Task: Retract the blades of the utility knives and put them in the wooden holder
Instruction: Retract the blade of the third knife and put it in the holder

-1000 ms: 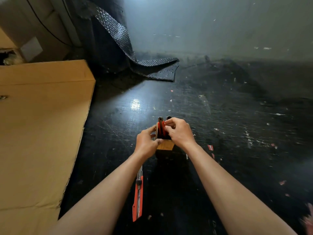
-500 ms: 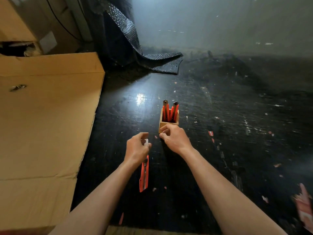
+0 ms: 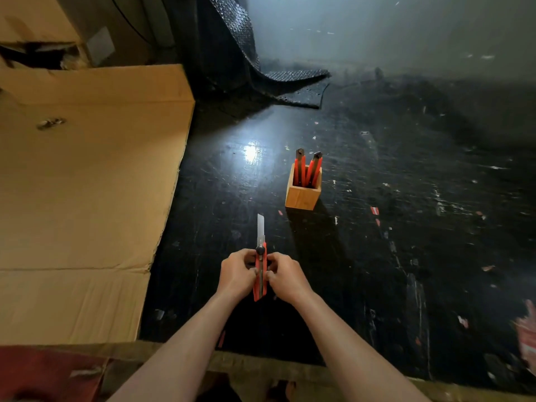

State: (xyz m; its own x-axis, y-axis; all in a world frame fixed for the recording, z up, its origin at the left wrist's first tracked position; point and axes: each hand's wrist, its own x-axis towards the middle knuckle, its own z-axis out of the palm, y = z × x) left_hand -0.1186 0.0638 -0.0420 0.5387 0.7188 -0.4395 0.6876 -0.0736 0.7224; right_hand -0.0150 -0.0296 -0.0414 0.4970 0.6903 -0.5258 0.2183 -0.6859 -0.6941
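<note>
A red utility knife (image 3: 260, 288) is held between both hands over the black table, its silver blade (image 3: 260, 229) sticking out away from me. My left hand (image 3: 236, 275) grips its left side and my right hand (image 3: 285, 278) its right side, fingers near the black slider knob. Farther back and to the right stands the square wooden holder (image 3: 302, 195). Two red utility knives (image 3: 307, 171) stand upright in it, black ends up.
A large flat cardboard sheet (image 3: 87, 198) covers the table's left side. Black bubble wrap (image 3: 261, 68) drapes down at the back. The scuffed black tabletop (image 3: 406, 227) carries small paper scraps. The table's front edge (image 3: 261, 361) is close to me.
Both hands left the wooden holder and drew back toward me. The left hand picked the knife up off the table, and the right hand joined it on the handle.
</note>
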